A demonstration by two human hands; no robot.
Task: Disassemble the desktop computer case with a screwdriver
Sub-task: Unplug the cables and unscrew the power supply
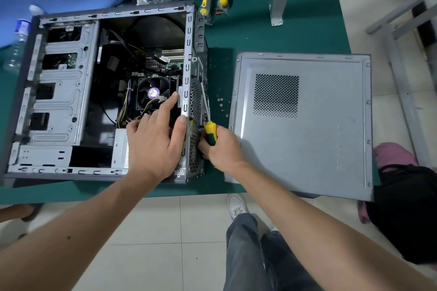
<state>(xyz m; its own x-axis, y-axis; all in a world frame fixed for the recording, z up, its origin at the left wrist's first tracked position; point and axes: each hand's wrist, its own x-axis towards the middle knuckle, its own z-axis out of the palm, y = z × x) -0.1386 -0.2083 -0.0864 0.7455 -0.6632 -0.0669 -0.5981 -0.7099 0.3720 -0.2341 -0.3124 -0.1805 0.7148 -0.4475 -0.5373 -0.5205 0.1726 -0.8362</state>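
Lying on its side on the green table point(272, 38), the opened desktop computer case point(104, 92) is braced by the left hand point(155, 139), fingers spread flat over the rear frame edge. The yellow-green screwdriver point(209, 130) is gripped in the curled fingers of the right hand point(221, 149), shaft angled up along the rear panel. Risks judged: tip slipping off a screw into the fan grille; loose screws point(222, 104) scattered beside the removed side panel point(305, 123), easily swept off.

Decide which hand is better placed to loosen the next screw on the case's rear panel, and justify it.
Probably the right hand: it already grips the screwdriver beside the rear panel. The left hand rests on the case edge, steadying it.
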